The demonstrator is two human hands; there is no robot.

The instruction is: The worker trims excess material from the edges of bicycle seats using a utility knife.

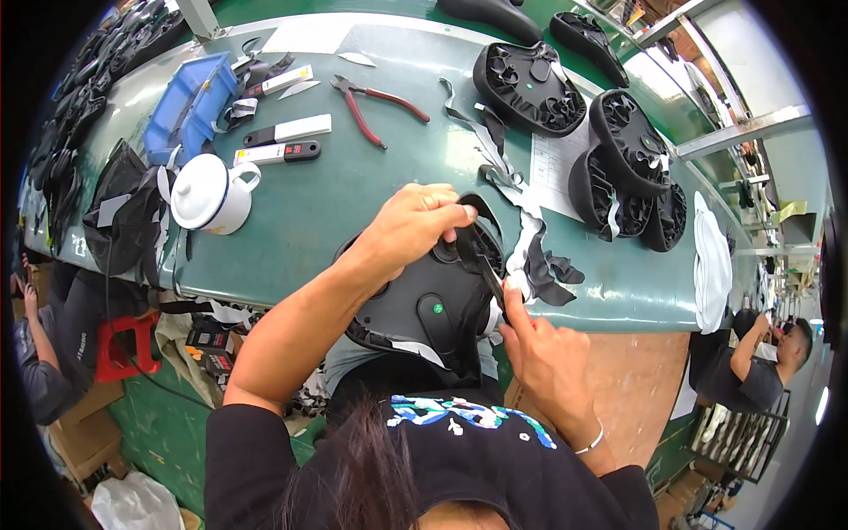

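Observation:
A black bicycle saddle (411, 314) rests underside up at the table's near edge, over my lap, with a green dot sticker on its base. My left hand (411, 225) is closed in a pinch on the saddle's black cover material at its far side. In my right hand (548, 353) is a slim dark tool with a bit of red by the fingers, its narrow end against the saddle's right rim. Whether it is a knife I cannot make out. Black and white trimmed strips (530, 234) lie just beyond the saddle.
Several finished-looking saddles (530, 88) lie underside up at the right. Red-handled pincers (362, 115), cutter knives (287, 131), a blue bin (150, 132) and a white lidded mug (212, 194) stand across the green table (309, 212). Co-workers sit at left and right (751, 362).

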